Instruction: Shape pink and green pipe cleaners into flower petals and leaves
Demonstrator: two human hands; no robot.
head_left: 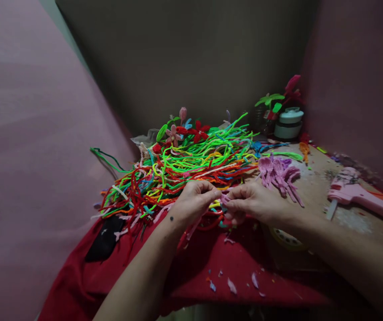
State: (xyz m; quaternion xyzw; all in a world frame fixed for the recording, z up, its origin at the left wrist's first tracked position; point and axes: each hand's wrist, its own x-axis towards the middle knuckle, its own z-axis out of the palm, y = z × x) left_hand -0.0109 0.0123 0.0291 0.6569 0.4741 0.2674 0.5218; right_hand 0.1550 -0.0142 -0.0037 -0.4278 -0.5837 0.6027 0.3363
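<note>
My left hand (196, 200) and my right hand (249, 203) meet at the near edge of a pile of colourful pipe cleaners (198, 156). Between their pinched fingertips is a small pink pipe cleaner (225, 198), partly hidden by the fingers. Both hands are closed on it. To the right of my right hand lies a bunch of pink and purple pipe-cleaner petals (278, 174) with twisted stems. Finished pipe-cleaner flowers, among them a red flower (199, 130) and a pink flower (173, 135), rest at the back of the pile.
A pink glue gun (361, 196) lies on the right. Behind it stand a pale lidded jar (289, 122) and a green-leaved pipe-cleaner plant (271, 100). A black object (104, 239) sits front left on red cloth (245, 263) strewn with fluff scraps. Pink curtains (37, 156) flank both sides.
</note>
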